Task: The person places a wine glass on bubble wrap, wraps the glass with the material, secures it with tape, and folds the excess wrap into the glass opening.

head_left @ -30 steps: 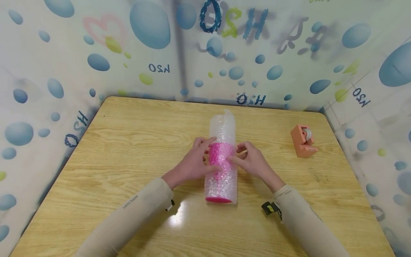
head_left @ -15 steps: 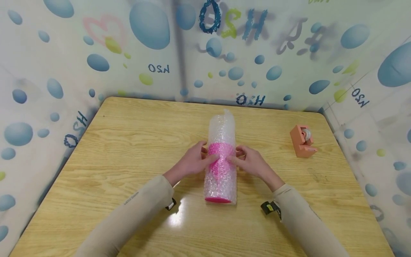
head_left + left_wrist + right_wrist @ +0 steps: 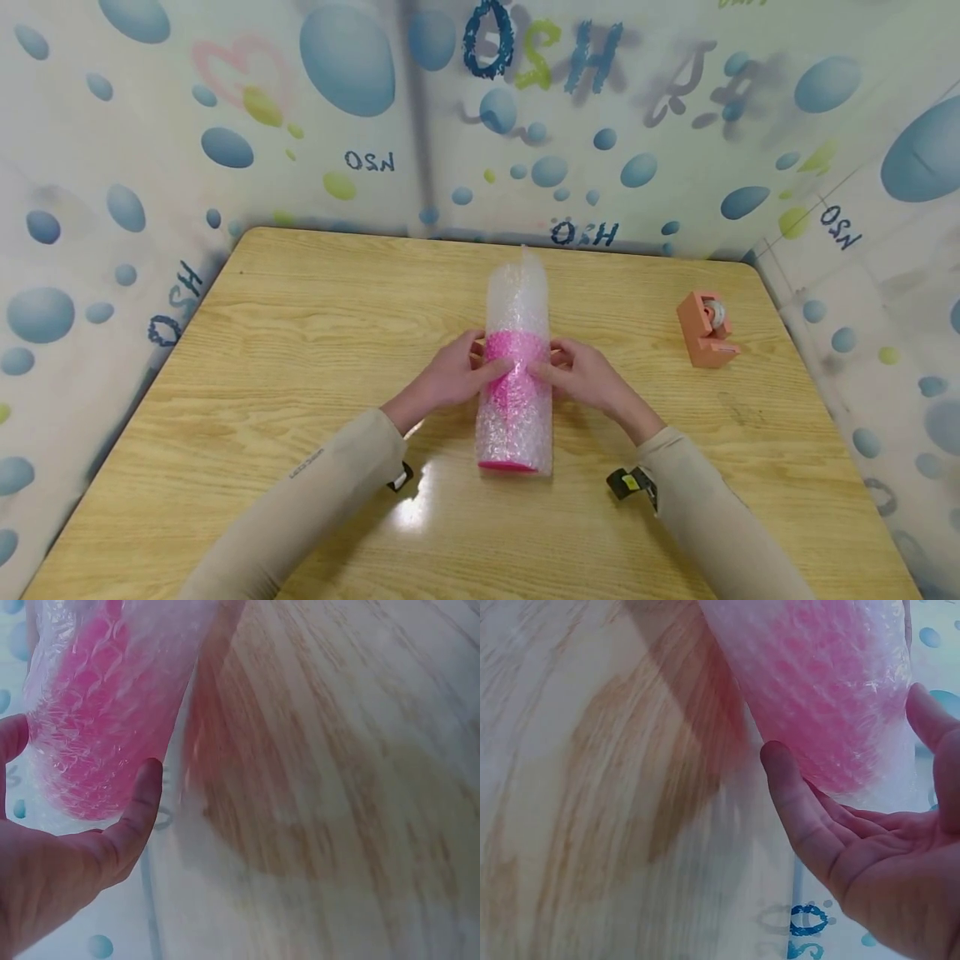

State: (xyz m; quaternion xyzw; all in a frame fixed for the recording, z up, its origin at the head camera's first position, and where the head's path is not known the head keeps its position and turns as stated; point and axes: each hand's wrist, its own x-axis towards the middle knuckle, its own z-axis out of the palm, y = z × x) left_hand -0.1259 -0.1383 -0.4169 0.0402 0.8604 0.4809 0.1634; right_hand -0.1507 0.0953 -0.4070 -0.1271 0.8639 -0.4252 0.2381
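A long bundle of clear bubble wrap (image 3: 519,304) lies on the table, with a bright pink object (image 3: 510,467) rolled inside; its flat round end shows at the near side. What the pink object is, the wrap hides. My left hand (image 3: 448,375) grips the bundle's left side, thumb on top and fingers round the flank. From the right side my right hand (image 3: 588,379) holds it the same way, the two thumbs close together over the middle. Both wrist views show fingertips against the bubble wrap (image 3: 112,712), here also the right-hand fingers (image 3: 802,817) along its underside.
A coral-pink tape dispenser (image 3: 705,332) with a roll of tape stands at the right of the wooden table (image 3: 337,317). Behind the table's far edge rises a wall covering (image 3: 465,167) with blue and green drops.
My left hand's fingers have come off the bundle's top to its left side, and the thumb has moved up. The bundle has shifted very slightly away from me. The right hand stays nearly still.
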